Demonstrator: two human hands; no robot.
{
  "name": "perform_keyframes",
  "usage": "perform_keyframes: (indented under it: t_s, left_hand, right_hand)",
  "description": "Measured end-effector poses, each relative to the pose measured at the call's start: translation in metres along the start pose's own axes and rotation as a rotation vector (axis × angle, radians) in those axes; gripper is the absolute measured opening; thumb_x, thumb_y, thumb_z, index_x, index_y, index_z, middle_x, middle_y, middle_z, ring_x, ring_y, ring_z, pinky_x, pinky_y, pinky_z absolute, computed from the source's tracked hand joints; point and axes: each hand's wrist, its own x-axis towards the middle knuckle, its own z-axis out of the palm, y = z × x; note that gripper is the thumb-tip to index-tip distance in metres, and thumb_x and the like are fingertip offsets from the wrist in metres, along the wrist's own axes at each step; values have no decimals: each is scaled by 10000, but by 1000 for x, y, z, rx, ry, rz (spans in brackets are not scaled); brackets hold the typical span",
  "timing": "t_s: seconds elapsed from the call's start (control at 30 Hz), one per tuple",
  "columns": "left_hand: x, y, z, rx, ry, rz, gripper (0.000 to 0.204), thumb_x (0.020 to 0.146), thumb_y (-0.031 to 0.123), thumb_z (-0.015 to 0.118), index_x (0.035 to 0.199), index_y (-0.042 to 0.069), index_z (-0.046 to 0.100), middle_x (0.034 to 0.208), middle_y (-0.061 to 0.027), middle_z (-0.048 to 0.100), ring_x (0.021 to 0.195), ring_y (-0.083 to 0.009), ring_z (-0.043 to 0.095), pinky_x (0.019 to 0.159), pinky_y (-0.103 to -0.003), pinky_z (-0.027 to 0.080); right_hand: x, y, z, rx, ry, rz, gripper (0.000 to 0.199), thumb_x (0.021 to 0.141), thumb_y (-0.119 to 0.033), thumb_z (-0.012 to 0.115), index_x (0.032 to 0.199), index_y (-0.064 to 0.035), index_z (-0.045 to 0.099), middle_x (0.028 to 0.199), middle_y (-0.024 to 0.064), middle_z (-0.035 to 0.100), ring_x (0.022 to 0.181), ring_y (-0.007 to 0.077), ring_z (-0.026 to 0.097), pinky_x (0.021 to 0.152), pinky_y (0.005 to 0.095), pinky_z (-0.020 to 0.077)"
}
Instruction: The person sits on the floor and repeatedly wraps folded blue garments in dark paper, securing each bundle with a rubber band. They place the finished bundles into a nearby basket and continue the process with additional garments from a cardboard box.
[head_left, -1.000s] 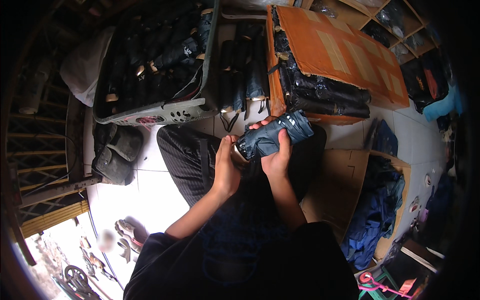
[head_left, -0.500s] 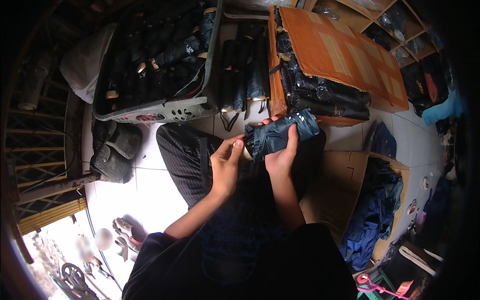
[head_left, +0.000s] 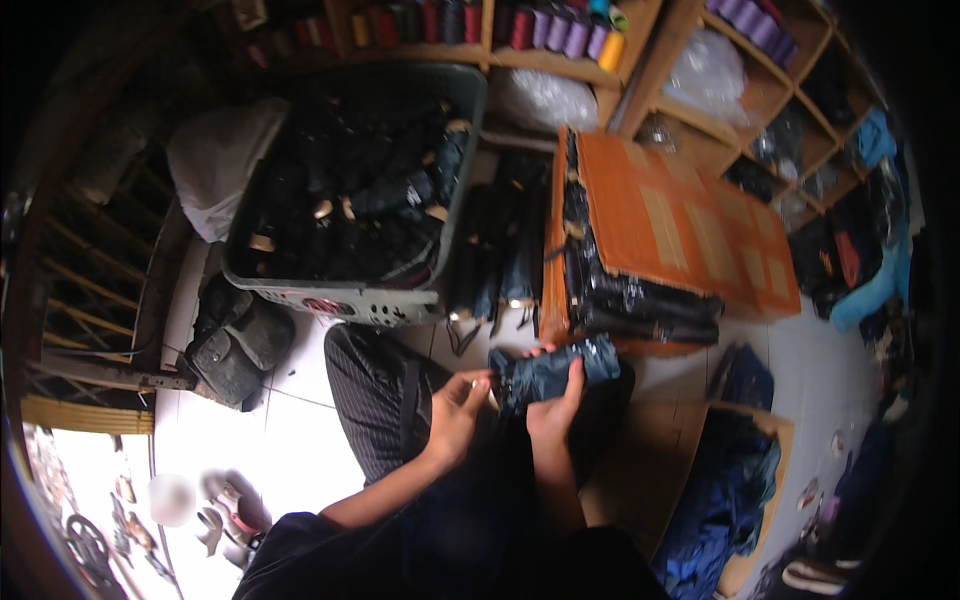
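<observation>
I see a folded umbrella point(head_left: 552, 372) of dark blue woven cloth, matt with a faint sheen, held in my right hand point(head_left: 553, 405); my left hand point(head_left: 455, 410) is at its end. The bin point(head_left: 385, 300) is grey moulded plastic, smooth and dull, full of black cloth umbrellas. The box point(head_left: 690, 225) is orange-brown cardboard, matt, with paler tape strips; the bundles in it are wrapped in glossy clear film. The shelves point(head_left: 690, 40) are bare wood, rather rough. The floor point(head_left: 250, 440) is pale glazed tile, shiny where light falls. The bag point(head_left: 235, 340) looks like worn black leather. My trousers point(head_left: 375, 400) are dark pinstriped cloth.
</observation>
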Motion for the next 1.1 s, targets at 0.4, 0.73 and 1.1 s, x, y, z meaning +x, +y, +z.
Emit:
perform_keyframes:
  t_s: [0.4, 0.73, 1.1]
  left_hand:
    - [-20, -15, -15, -89, -130, -129, 350, 995, 361, 456, 951, 32, 568, 743, -26, 568, 667, -84, 520, 627, -228, 418]
    - [-62, 2, -12, -178, -119, -20, 327, 1016, 350, 381, 1022, 31, 454, 684, -109, 577, 528, -145, 530, 522, -260, 442]
    - [-80, -15, -2, -141, -164, -8, 335, 1024, 365, 333, 1060, 48, 437, 776, -107, 567, 636, -175, 563, 572, -283, 456]
  right_hand:
    - [-27, 1, -7, -137, -145, -90, 418, 948, -389, 487, 1074, 7, 531, 1022, 104, 571, 967, 254, 553, 917, 412, 433]
    - [-63, -4, -2, -78, -249, 36, 517, 950, -444, 442, 1151, 28, 506, 1069, 152, 569, 1051, 278, 528, 968, 428, 394]
    - [-86, -12, -12, -146, -247, -156, 431, 945, -380, 492, 1109, 18, 498, 1061, 117, 544, 1003, 262, 573, 846, 402, 487]
